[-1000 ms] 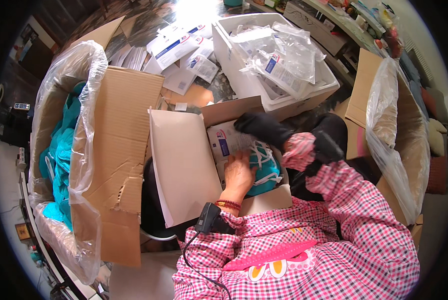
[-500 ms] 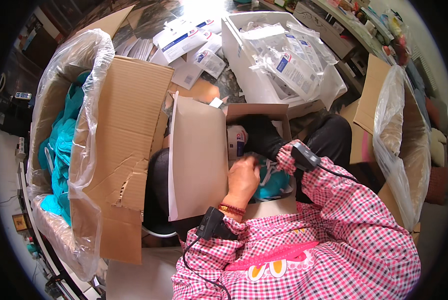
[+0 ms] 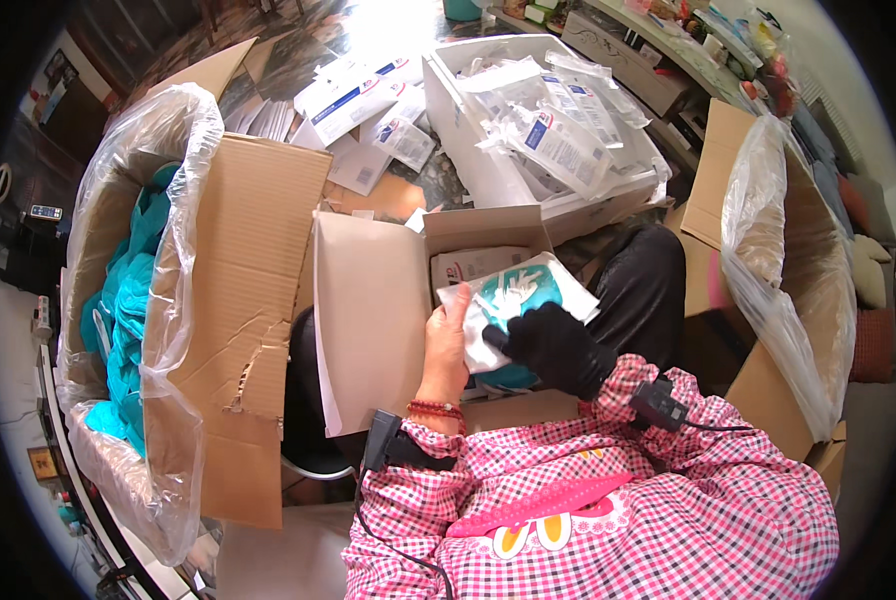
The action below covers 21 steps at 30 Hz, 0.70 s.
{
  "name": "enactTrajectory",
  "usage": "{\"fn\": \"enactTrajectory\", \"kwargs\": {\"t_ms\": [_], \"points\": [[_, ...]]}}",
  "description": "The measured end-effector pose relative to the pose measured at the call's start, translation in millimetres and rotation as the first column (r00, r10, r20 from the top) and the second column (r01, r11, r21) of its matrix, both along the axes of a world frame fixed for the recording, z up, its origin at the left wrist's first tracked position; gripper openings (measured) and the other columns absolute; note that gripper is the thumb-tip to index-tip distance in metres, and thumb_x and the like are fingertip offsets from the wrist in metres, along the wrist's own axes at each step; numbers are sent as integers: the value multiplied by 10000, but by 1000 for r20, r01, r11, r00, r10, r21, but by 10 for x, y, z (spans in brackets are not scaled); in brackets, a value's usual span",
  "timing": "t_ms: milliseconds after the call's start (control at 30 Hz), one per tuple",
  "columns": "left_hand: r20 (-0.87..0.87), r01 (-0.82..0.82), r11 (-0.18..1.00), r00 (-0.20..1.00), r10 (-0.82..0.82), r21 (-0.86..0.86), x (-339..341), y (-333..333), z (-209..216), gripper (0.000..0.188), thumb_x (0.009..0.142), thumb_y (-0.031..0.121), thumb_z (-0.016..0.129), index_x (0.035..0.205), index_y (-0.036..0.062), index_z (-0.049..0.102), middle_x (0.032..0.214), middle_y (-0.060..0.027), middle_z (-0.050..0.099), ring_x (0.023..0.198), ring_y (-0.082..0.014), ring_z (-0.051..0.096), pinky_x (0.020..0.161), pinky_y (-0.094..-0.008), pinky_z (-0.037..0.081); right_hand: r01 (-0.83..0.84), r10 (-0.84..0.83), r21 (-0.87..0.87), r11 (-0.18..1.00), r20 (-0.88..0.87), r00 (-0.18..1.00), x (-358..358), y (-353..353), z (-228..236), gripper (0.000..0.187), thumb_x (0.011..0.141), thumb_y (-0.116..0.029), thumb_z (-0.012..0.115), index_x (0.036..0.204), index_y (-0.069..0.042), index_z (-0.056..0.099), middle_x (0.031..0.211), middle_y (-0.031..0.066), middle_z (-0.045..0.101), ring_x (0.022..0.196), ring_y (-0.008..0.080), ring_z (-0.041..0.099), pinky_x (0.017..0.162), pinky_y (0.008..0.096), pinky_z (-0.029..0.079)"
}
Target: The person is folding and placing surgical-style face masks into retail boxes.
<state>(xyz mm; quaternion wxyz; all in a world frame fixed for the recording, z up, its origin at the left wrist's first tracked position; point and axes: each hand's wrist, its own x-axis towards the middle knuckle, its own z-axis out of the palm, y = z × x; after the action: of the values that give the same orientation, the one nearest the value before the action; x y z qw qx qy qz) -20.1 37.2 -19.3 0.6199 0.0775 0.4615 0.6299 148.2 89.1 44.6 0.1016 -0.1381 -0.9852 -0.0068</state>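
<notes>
My bare left hand [image 3: 446, 345] grips the left edge of a flat packet, with its thumb on top. The packet [image 3: 574, 288] is white and clear plastic, and a folded teal item with white straps shows through its face. Over the near side of it, my right hand [image 3: 560, 350], in a black glove, has its fingers curled onto the plastic. Both hands are above an open carton [image 3: 483, 226] on my lap. White printed packets [image 3: 468, 263] stand at its far end, and a teal item [image 3: 508, 378] lies partly hidden beneath my hands.
A lined cardboard box [image 3: 243, 290] of teal items stands at the left, another lined box [image 3: 703, 195] at the right. Ahead, a white foam box [image 3: 463, 140] holds printed clear pouches [image 3: 566, 150]. White printed packets [image 3: 353, 105] are piled on the floor beside it.
My gloved right hand has come back toward me from the carton's far end. The packet with the teal item is now up between both hands, and my left hand has risen out of the carton.
</notes>
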Motion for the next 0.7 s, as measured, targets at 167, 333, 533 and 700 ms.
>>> {"fn": "enactTrajectory", "kwargs": {"t_ms": [167,333,533,700], "points": [[-452,-60,995,887,91,83,65,-2,-78,208,944,209,692,1034,24,663,946,-17,695,820,-77,629,708,-243,508,-36,40,-168,985,24,999,132,-96,70,469,776,-263,718,1218,-133,630,909,83,607,836,254,613,756,393,470],[-451,122,953,892,18,279,95,-26,136,126,962,136,654,1042,38,655,928,2,686,826,-63,609,724,-223,493,310,-366,-218,925,-299,881,-48,185,470,480,691,-372,816,1072,-108,693,1006,110,679,980,328,635,866,437,489],[-701,118,944,699,143,309,108,-28,209,177,991,170,600,942,7,651,816,-54,630,751,-136,593,679,-298,467,305,-340,-458,835,7,940,-131,421,69,318,804,-388,730,857,-75,715,767,153,660,713,369,653,621,444,510],[-892,179,925,376,250,335,76,-21,328,141,952,95,618,868,-19,622,760,-123,553,686,-241,550,660,-313,439,278,-316,-501,820,8,949,-152,361,61,274,842,-361,687,850,-89,714,789,133,672,745,352,663,653,445,516]]}}
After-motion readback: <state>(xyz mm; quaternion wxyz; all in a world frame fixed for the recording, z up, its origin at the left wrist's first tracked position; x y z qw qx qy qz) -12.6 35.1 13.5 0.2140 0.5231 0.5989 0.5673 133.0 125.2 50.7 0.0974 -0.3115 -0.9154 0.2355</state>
